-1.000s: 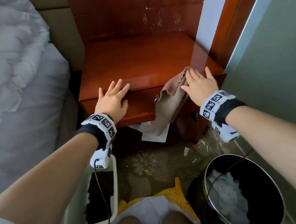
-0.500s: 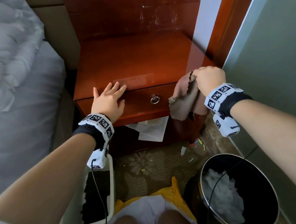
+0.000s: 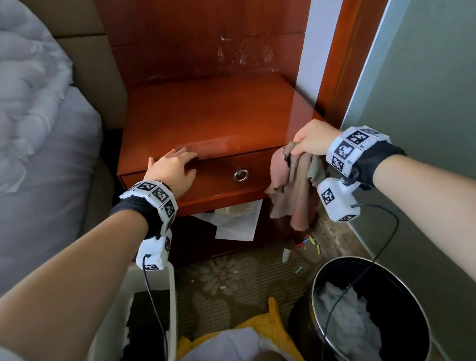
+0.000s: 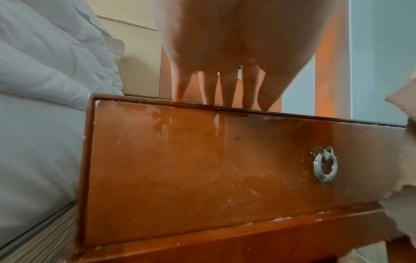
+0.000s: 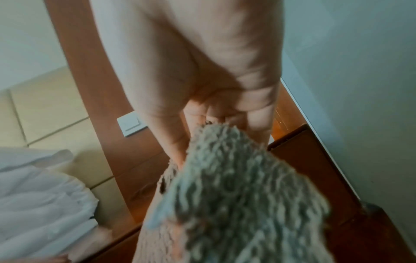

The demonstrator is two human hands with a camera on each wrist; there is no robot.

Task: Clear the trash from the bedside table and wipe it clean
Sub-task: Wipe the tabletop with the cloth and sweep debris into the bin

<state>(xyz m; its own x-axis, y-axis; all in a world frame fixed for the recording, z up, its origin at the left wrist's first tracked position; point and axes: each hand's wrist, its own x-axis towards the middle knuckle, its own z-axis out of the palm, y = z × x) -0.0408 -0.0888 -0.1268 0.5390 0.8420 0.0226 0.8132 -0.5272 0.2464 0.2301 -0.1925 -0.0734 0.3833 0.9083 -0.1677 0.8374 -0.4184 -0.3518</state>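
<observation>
Left hand (image 3: pixel 172 169): I see fingers flat on glossy red-brown wooden table (image 3: pixel 212 118) front edge.
Right hand (image 3: pixel 313 138): clenched around frayed pinkish-brown cloth (image 3: pixel 293 186), table's 4 o'clock corner.

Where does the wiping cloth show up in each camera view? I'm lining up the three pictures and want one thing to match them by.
Head: the cloth hangs from the right hand at the bedside table's front right corner.
Left wrist: only its frayed edge along the right border.
Right wrist: fills the lower centre, blurred, below the fingers.
Shared landmark: the bedside table's red-brown wood; the drawer ring shows in two views.
</observation>
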